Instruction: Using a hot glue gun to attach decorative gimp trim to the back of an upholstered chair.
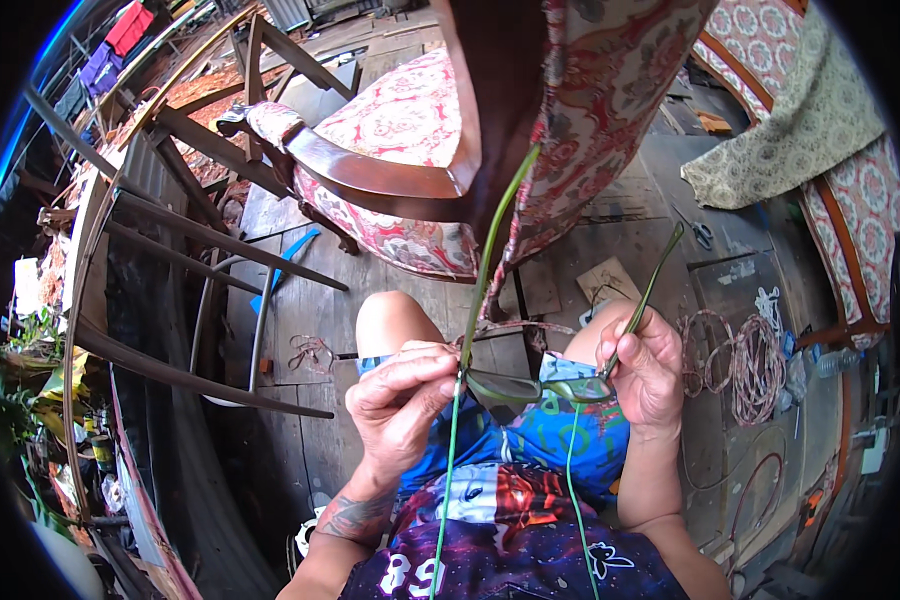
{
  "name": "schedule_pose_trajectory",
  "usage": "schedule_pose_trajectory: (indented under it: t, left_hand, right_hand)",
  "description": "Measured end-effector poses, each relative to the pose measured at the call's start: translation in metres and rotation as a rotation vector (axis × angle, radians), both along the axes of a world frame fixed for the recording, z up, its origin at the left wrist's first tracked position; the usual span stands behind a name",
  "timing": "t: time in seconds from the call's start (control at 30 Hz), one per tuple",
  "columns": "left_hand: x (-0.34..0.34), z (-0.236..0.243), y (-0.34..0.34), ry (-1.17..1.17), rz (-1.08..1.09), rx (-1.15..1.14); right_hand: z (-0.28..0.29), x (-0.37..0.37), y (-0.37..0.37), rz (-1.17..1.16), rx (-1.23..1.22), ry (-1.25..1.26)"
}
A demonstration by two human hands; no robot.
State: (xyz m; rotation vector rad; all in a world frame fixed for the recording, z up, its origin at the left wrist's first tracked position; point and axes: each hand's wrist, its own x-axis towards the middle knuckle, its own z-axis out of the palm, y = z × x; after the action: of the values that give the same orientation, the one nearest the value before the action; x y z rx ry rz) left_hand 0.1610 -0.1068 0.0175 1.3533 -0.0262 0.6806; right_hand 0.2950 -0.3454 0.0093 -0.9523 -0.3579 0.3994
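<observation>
A pair of eyeglasses (505, 387) with dark green temples is held in front of my lap, its lenses nearest to me and both temples unfolded, pointing away. My left hand (400, 400) is closed in a pinch at the left hinge. At the other hinge, my right hand (645, 372) grips the frame between thumb and fingers. Two thin green cords (450, 480) run from about the glasses down over my shirt; where they attach is hard to make out. Beyond the glasses stands an upholstered armchair (395, 185) with floral cloth and polished wooden arms.
Right of my knee lies a coil of patterned cord (755, 370), with scissors (703, 237) farther off. Patterned cloth (780, 150) drapes over more upholstered furniture at right. A metal-legged frame (200, 390) lies at left, near a blue strip (285, 268) on the plank floor (300, 430).
</observation>
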Motion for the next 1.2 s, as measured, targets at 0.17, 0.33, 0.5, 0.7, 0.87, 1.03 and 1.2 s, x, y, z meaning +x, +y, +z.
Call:
schedule_pose_trajectory:
  t: [0.17, 0.33, 0.5, 0.7, 0.87, 1.03, 1.2]
  left_hand:
    - [0.006, -0.007, 0.003, -0.071, -0.01, -0.073]
    - [0.009, -0.01, 0.006, -0.031, -0.024, -0.087]
    - [0.004, -0.02, 0.012, -0.052, -0.054, -0.103]
    - [0.005, -0.018, 0.023, 0.037, -0.324, -0.389]
    - [-0.019, -0.034, 0.04, 0.255, -0.308, -0.388]
    - [-0.022, -0.037, 0.029, 0.289, -0.25, -0.489]
    - [-0.013, -0.044, 0.024, 0.201, -0.306, -0.483]
  right_hand:
    - [-0.008, -0.004, 0.004, 0.034, -0.017, 0.045]
    - [-0.015, -0.005, 0.01, 0.06, 0.026, 0.094]
    - [-0.024, -0.006, 0.012, 0.06, 0.028, 0.138]
    - [-0.015, -0.002, 0.019, 0.079, -0.01, 0.147]
    - [-0.003, -0.003, 0.034, 0.156, -0.126, 0.235]
    - [-0.012, -0.005, 0.027, 0.17, -0.059, 0.152]
    - [-0.022, -0.006, 0.017, 0.218, 0.03, 0.153]
